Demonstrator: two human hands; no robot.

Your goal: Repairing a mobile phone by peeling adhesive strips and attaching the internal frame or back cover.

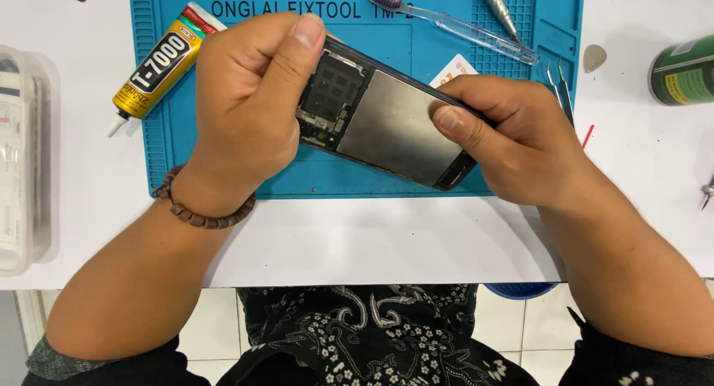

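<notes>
Both hands gripped an opened phone (pixel 387 122) just above the blue mat (pixel 357 179): left hand (pixel 249 107) curled tight over its far end, right hand (pixel 506 144) pinching the near end. Seemingly mid-disassembly; the next move likely needed gentle, even prying pressure.

My work mat (pixel 223 174) is teal-blue, my glue tube (pixel 158 65) yellow and black, my bead bracelet (pixel 199 213) brown, my shirt (pixel 372 334) black with white florals.

Matt grey metal plate in opened phone (pixel 387 126), blue rubbery mat (pixel 357 179), clear plastic toothbrush (pixel 454 23)
</notes>
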